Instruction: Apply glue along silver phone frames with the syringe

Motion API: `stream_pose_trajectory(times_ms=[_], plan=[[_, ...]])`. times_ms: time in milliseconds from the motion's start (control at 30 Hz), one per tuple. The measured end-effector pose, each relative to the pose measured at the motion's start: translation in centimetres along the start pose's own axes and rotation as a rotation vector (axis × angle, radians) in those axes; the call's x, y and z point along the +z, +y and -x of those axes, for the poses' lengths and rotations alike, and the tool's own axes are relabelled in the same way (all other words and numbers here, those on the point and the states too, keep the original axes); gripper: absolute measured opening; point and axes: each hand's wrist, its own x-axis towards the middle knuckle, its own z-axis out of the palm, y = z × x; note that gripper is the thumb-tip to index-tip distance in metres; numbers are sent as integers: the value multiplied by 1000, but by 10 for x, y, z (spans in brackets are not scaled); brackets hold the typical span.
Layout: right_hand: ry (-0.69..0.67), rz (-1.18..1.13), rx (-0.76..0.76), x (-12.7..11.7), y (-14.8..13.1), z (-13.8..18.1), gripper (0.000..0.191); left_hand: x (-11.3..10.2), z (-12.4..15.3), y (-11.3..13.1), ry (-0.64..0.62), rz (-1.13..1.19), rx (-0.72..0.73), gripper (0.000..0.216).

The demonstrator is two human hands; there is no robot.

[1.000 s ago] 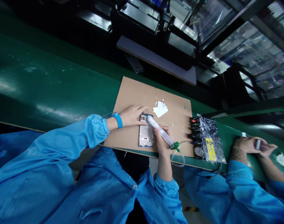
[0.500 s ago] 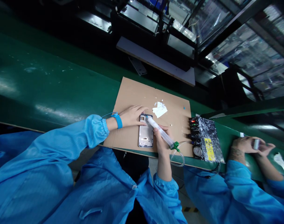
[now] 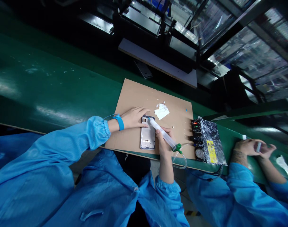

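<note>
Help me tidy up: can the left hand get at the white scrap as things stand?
Likely yes: the left hand is at the phone frame, but only cardboard seems to lie between it and the white scrap.

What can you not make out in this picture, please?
In the head view:
Syringe tip: too small to tell whether it touches the phone frame.
Phone frame's right edge: partly hidden behind the syringe.
Gauge: reading too small.
Yellow label: print too small.
Co-worker's handheld object: too small to identify.
Co-worker's right sleeve: cut off by the right edge.

Syringe (image 3: pixel 167 137) tilted over phone frame (image 3: pixel 147 134)
</note>
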Motion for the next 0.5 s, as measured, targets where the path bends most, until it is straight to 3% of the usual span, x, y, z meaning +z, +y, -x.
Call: stream_pose_trajectory(times_ms=[167,333,500], plan=[[-88,91,-28,-7,-4,0,59,-1,0,1,-2,-5,-9,81],[-164,139,-47,-12,-21,5,43,-1,0,1,-4,-3,-13,83],[-192,198,-43,-46,-48,-10,40,1,0,-1,10,-5,-3,82]])
